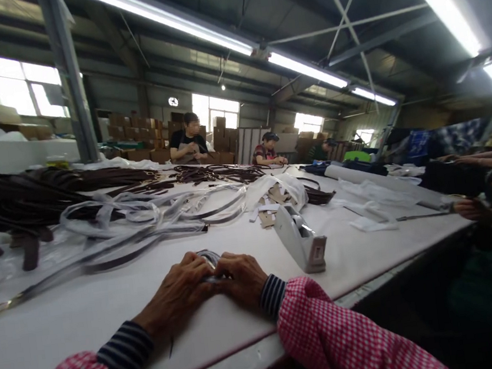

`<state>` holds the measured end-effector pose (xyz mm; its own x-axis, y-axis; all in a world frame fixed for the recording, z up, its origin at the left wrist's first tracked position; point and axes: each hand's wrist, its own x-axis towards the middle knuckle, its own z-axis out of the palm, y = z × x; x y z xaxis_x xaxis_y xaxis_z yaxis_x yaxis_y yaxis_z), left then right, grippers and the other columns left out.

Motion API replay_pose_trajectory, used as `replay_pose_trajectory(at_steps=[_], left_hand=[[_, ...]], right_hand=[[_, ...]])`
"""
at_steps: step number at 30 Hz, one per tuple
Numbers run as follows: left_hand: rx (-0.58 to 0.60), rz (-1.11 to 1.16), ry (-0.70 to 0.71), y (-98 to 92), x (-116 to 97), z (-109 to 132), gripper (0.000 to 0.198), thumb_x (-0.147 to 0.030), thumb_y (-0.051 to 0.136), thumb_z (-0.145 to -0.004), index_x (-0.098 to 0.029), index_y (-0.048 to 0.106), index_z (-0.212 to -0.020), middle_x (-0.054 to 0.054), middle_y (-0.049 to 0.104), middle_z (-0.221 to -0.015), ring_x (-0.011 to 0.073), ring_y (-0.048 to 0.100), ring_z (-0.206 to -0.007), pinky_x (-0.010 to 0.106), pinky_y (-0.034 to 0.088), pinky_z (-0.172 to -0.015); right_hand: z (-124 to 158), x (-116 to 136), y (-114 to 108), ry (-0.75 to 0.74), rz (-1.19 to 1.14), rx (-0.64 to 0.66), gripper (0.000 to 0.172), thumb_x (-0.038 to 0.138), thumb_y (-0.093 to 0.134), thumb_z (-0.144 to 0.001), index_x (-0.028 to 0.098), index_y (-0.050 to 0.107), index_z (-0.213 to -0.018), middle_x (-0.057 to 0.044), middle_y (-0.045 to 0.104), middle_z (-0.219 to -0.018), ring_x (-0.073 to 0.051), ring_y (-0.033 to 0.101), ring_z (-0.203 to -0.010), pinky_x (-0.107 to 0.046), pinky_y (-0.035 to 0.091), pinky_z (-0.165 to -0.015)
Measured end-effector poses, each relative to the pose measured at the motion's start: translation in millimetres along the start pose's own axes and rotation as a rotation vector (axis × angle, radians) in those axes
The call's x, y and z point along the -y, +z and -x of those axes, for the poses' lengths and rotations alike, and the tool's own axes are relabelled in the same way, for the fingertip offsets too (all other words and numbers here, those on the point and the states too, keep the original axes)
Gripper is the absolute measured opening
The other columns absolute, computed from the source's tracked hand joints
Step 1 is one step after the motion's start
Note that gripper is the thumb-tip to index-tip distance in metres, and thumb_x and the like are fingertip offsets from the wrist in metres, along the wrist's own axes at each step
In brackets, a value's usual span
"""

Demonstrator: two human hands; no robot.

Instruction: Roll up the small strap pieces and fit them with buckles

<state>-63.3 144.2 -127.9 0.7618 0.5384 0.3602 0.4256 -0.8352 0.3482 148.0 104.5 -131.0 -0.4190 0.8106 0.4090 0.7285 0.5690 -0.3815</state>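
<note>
While resting on smooth white table (88, 321), hands (210, 280) pressed together, clamping small coiled strap (208, 257).

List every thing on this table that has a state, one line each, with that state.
Left hand: resting on the table, fingers closed on a wrapped strap.
Right hand: beside the left, touching it, fingers on the same strap.
Wrapped strap: pinched between both hands, mostly hidden.
Tape dispenser: upright, untouched.
Dark straps: piled loose, far left.
Plastic sleeves: tangled, spread out flat.
Table: covered in white.
</note>
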Motion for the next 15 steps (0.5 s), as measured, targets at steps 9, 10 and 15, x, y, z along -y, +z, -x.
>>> replay_pose_trajectory(at_steps=[9, 10, 15], left_hand=[[-0.040, -0.473, -0.018, 17.6, -18.5, 3.4, 0.015, -0.021, 0.049, -0.100, -0.019, 0.062, -0.093, 0.010, 0.063, -0.098, 0.0297, 0.051, -0.096, 0.050, 0.039, -0.091], [-0.048, -0.477, -0.012, 20.1, -17.9, 3.9, 0.016, -0.021, 0.048, -0.100, -0.018, 0.062, -0.092, 0.010, 0.063, -0.097, 0.0297, 0.051, -0.095, 0.051, 0.038, -0.092], [-0.125, -0.362, 0.024, 31.9, -3.8, 7.5, 0.006, -0.018, 0.052, -0.095, -0.019, 0.058, -0.093, 0.009, 0.060, -0.098, 0.0298, 0.049, -0.100, 0.049, 0.037, -0.095]], right_hand=[[-21.9, -86.1, -65.1, 0.476, 0.464, 0.014, 0.020, 0.019, 0.062, -0.096, 0.013, 0.066, -0.115, -0.014, 0.064, -0.123, -0.025, 0.060, -0.115, -0.039, 0.047, -0.099], [-26.8, -97.8, -66.6, 0.536, 0.530, 0.009, 0.023, 0.021, 0.064, -0.095, 0.013, 0.065, -0.117, -0.015, 0.062, -0.126, -0.027, 0.059, -0.119, -0.043, 0.048, -0.100], [-43.5, -135.8, -53.2, 0.659, 0.719, 0.061, 0.031, 0.033, 0.064, -0.098, 0.016, 0.062, -0.124, -0.010, 0.062, -0.127, -0.025, 0.063, -0.111, -0.046, 0.055, -0.093]])
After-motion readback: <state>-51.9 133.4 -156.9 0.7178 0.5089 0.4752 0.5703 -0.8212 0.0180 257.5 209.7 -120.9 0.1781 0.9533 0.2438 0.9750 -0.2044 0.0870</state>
